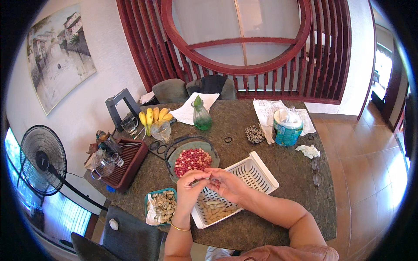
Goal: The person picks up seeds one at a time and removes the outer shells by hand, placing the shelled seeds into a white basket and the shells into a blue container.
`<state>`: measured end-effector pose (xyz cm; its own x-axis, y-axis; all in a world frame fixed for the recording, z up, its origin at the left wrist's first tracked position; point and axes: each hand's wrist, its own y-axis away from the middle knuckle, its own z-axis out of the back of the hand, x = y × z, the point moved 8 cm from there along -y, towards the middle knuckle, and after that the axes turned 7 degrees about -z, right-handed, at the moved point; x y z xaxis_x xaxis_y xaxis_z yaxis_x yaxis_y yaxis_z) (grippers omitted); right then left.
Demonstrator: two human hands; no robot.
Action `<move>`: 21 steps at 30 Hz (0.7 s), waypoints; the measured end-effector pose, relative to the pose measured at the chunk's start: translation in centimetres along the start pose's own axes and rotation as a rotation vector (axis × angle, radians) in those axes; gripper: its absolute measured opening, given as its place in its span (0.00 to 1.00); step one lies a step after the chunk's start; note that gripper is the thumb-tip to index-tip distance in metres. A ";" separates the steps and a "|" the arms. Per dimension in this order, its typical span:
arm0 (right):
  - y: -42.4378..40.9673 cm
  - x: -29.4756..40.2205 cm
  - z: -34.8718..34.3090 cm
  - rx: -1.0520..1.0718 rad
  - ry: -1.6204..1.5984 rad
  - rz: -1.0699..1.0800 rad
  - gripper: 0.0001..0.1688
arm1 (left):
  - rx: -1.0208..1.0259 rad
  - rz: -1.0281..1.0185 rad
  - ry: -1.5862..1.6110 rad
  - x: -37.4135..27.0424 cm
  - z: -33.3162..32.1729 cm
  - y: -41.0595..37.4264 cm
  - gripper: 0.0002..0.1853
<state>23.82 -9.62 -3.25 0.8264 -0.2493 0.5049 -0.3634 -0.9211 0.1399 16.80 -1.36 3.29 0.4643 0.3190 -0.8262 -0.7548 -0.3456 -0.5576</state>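
My left hand (191, 186) and my right hand (230, 185) meet fingertip to fingertip above a white slotted plastic basket (264, 169). Pinched between them is a small peanut (213, 178), mostly hidden by the fingers. Reddish peanut kernels (217, 186) show at the curled fingers of my right hand. Unshelled peanuts (217, 210) lie in the basket's near end. Just beyond my hands, a round plate (214, 151) with a dark handle holds many red and pale kernels (192, 161). Left of my left wrist, a teal tray (146, 199) contains empty peanut shells (165, 205).
Left stand a tea tray (130, 173) with glassware, scissors (158, 148), and bananas (155, 117). Beyond are a green glass vase (201, 115) and papers (183, 112). Rightward are a tissue roll pack (287, 129), crumpled tissue (308, 151) and eyeglasses (316, 173). A fan (42, 160) stands left.
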 end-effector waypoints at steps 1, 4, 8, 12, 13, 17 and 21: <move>-0.1 -0.1 0.2 0.021 -0.012 -0.004 0.14 | 0.001 0.016 0.021 0.2 -0.1 0.0 0.11; -0.4 -0.3 0.1 0.052 -0.005 0.001 0.14 | -0.050 0.038 0.130 0.5 0.3 0.0 0.13; 0.2 -0.8 -0.5 -0.038 0.020 -0.032 0.14 | -0.078 -0.087 -0.167 -0.8 0.9 0.0 0.14; 0.3 -1.4 -0.6 -0.042 -0.067 -0.094 0.14 | -0.083 -0.107 -0.375 -2.0 0.8 -0.2 0.12; 0.3 -1.6 -0.6 -0.036 -0.106 -0.118 0.15 | -0.087 -0.096 -0.418 -2.2 1.1 -0.3 0.11; 0.1 -1.9 0.7 -0.145 -0.091 -0.116 0.15 | -0.185 -0.103 -0.559 -2.6 5.4 0.2 0.08; -1.4 -0.2 1.6 -0.254 -0.096 -0.031 0.14 | -0.357 -0.078 -0.610 -3.7 8.5 1.4 0.08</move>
<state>24.85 -8.71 -4.95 0.8713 -0.2608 0.4157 -0.4237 -0.8270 0.3694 10.08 4.52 6.24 0.0899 0.7561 -0.6483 -0.4834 -0.5360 -0.6921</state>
